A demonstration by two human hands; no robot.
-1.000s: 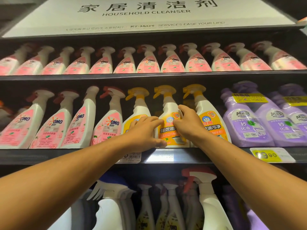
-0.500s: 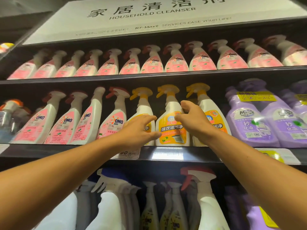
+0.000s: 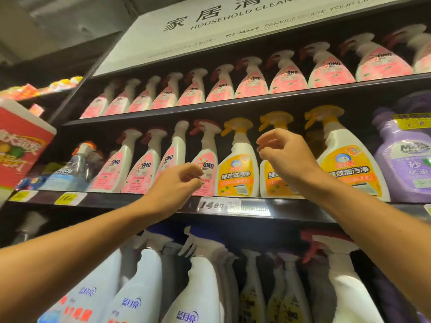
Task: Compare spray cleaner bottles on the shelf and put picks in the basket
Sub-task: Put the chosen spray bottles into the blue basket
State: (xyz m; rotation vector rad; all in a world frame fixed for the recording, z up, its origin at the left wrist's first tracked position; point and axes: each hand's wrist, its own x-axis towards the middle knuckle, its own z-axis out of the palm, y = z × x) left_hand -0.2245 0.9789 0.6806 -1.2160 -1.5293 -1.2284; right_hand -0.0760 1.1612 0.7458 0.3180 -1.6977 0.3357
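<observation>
There is a single view, from a wide-angle camera worn on the person's head. It looks forward and tilted upward at a shop shelving unit, standing close to it, so that the middle shelf (image 3: 233,207) crosses the frame at about mid-height and slopes down to the right. The overhead sign (image 3: 233,22) runs off the top edge, and the lower rows of bottles run off the bottom edge. The view is turned slightly leftward, taking in the unit's left end and a neighbouring display. Both forearms enter from the bottom corners, the left hand (image 3: 173,186) and right hand (image 3: 285,157) raised near the centre. Straight shelf edges bow from the lens.
</observation>
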